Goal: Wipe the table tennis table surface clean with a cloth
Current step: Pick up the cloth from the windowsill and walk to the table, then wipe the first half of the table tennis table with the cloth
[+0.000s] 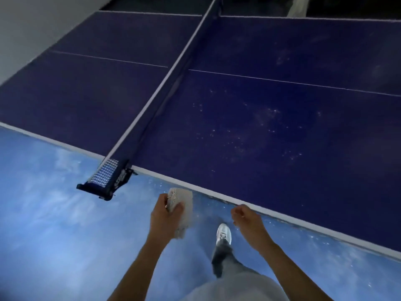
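The dark blue table tennis table (249,118) fills the upper part of the head view, with white edge lines and pale dusty specks on its right half. My left hand (166,213) grips a folded light grey cloth (184,205) below the table's near edge, over the floor. My right hand (247,220) hangs just below that white edge with its fingers curled and nothing in it. Neither hand touches the table top.
The net (165,79) runs across the table's middle, and its clamp post (106,179) juts out past the near edge, left of my left hand. Below lies a blue floor (54,224). My leg and white shoe (223,233) stand between my arms.
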